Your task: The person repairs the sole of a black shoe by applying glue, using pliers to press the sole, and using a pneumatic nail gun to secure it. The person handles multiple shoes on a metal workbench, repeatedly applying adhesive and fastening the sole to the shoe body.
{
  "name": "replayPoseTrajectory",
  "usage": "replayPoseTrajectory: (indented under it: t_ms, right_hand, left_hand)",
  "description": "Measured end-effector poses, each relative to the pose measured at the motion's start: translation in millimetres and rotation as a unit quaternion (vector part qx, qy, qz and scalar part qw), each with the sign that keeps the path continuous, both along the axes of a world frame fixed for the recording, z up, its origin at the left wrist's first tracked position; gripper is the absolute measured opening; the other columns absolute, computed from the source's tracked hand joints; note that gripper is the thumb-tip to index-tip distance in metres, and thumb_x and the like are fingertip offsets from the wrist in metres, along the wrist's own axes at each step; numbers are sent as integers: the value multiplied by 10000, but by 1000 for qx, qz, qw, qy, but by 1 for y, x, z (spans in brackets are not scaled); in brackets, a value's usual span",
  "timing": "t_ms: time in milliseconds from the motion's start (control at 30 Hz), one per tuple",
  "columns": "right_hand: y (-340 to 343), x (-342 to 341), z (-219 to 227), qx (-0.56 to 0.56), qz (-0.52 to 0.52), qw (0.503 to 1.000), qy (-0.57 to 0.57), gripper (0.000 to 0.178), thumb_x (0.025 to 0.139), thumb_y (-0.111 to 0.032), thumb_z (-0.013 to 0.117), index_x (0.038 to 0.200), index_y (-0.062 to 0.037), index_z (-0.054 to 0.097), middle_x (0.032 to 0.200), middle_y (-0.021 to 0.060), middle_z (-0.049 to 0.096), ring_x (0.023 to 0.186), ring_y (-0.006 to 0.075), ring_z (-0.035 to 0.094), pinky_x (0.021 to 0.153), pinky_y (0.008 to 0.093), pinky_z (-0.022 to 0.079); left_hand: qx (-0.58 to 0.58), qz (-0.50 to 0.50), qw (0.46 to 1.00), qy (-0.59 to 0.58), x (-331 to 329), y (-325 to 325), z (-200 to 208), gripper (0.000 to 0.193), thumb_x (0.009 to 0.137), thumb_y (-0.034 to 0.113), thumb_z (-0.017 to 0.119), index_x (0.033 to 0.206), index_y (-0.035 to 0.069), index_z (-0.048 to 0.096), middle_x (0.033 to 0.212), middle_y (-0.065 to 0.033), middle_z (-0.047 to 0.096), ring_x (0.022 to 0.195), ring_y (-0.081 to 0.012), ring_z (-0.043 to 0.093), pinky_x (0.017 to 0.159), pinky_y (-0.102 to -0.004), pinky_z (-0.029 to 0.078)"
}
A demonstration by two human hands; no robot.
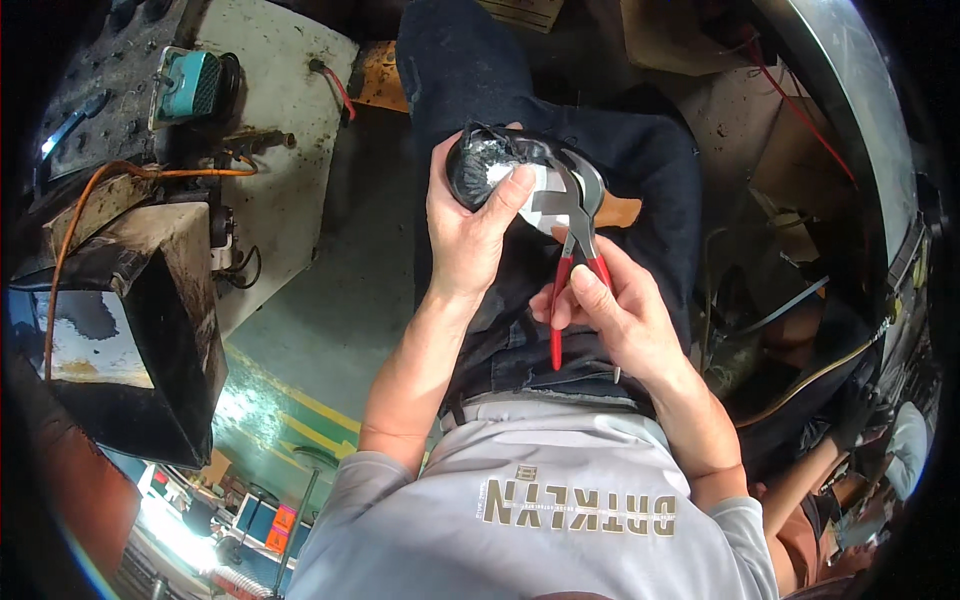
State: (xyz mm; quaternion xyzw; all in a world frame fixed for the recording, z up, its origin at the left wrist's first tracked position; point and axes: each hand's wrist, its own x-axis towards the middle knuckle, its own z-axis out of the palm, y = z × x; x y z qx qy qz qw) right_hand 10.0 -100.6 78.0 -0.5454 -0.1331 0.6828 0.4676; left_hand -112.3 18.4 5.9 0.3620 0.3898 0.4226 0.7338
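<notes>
Over my lap, my left hand is wrapped round what looks like a black shoe upper with its sole side up. Gathered black material rings a white underside, and my left thumb presses on that white part. My right hand grips a pair of pincers with red handles. Their metal jaws lie against the side of the shoe upper; whether they pinch its edge I cannot tell. A thin metal tip pokes out below my right hand. Beside the jaws, a tan piece shows against my dark trousers.
At left stands a stained, pale machine panel with a teal boxy unit and an orange cable. A black open box sits nearer me. A curved metal edge bounds the right. Another person's arm shows lower right.
</notes>
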Motion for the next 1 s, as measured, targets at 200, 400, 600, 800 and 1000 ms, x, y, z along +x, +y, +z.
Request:
replayPoseTrajectory:
  t_ms: [200, 400, 600, 800, 1000]
  right_hand:
    - [7, 23, 6, -5, -89, 964, 249, 382, 1045, -273, 523, 1311, 0, 525, 730, 91, 619, 653, 179, 617, 625, 303, 519]
    - [3, 19, 12, -8, 11, 997, 76, 420, 1036, -213, 548, 1364, 37, 468, 832, 117, 670, 847, 210, 679, 807, 353, 567]
    - [12, 59, 83, 85, -27, 984, -152, 438, 1023, -216, 554, 1381, 24, 477, 870, 89, 684, 745, 126, 639, 722, 288, 532]
    - [53, 175, 125, -51, -79, 613, -784, 350, 916, -149, 644, 1224, 15, 615, 906, 216, 585, 849, 354, 599, 807, 421, 488]
    - [89, 243, 110, -99, 87, 451, -883, 374, 910, -209, 656, 1219, -5, 608, 1062, 211, 600, 987, 385, 630, 852, 456, 511]
  left_hand:
    - [28, 1, 1000, -3, -1, -1, -6, 467, 883, 80, 763, 1252, -7, 491, 1156, -106, 638, 995, -132, 631, 895, -285, 528]
    - [15, -3, 1000, -13, -5, 1, -11, 469, 879, 80, 766, 1248, -9, 490, 1181, -103, 630, 992, -121, 617, 888, -275, 524]
    - [-56, -34, 997, -32, -7, -7, -10, 594, 830, -52, 732, 1345, 20, 445, 1403, -157, 529, 1174, -194, 587, 1023, -346, 483]
    - [-43, -89, 990, -96, 14, -19, -20, 737, 783, -102, 733, 1433, 36, 413, 1497, -136, 443, 1255, -225, 535, 1083, -384, 438]
    - [-11, -115, 990, -82, 23, -12, -3, 641, 798, -1, 764, 1367, 36, 471, 1179, -60, 606, 1100, -171, 589, 1022, -338, 449]
